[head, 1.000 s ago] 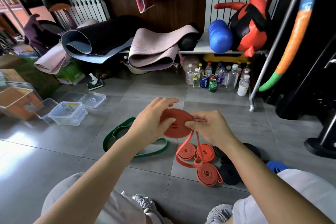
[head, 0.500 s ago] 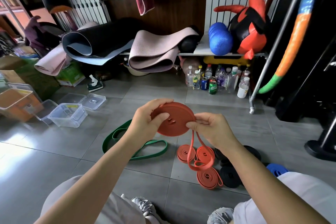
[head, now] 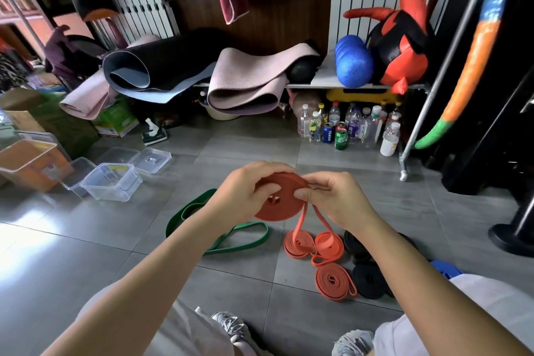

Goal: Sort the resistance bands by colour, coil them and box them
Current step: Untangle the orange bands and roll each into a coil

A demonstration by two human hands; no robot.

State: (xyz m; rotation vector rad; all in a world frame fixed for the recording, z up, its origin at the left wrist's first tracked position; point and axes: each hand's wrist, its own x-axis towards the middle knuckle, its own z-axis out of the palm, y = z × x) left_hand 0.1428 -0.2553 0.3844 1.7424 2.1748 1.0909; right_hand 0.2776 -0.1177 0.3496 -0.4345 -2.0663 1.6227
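An orange band coil [head: 278, 206] is held up in front of me. My left hand [head: 242, 196] grips its left side, and my right hand [head: 335, 199] pinches the band at the coil's right edge. A loose tail [head: 300, 224] hangs from the coil to the floor. Below lie three orange coils [head: 313, 246], with black coils [head: 368, 280] to their right. Partly hidden behind my right arm is a blue band [head: 446, 270]. An uncoiled green band [head: 219, 228] lies on the floor at left. Clear plastic boxes [head: 111, 182] stand open further left.
Loose lids [head: 151, 159] lie behind the clear boxes, and an orange bin [head: 31, 165] stands at far left. A low shelf with rolled mats [head: 245, 84] runs along the back, bottles and cans [head: 346, 130] beneath it. My knees and shoes [head: 231, 329] are at the bottom.
The coil in my hands has grown as more tail was wound on. The hanging tail is shorter and has lifted off the floor coils.
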